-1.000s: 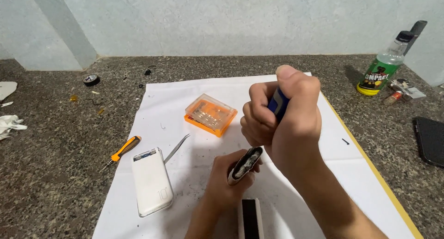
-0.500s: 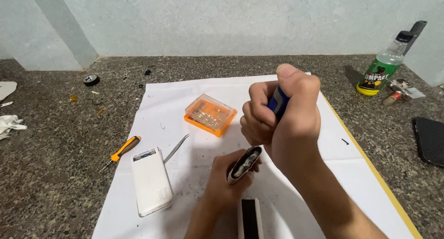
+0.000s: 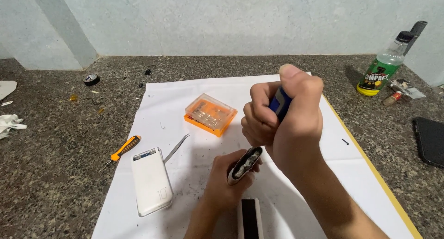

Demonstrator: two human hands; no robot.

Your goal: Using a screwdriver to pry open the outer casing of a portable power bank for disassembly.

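Two hands at work over the white sheet [image 3: 185, 105].
We see the right hand [image 3: 284, 119], fingers clamped on a blue-handled tool [image 3: 279, 102]; the left hand [image 3: 229, 183], fingers clamped on a small casing [image 3: 244, 165].

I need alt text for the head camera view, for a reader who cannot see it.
The right hand grips a blue-handled tool above a small opened device held by the left hand, over white paper with a white power bank and orange case.

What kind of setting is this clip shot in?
Probably a makeshift electronics repair spot on a speckled stone counter: a white paper work sheet, an orange-handled screwdriver, an orange clear-lidded bit case and a white power bank.
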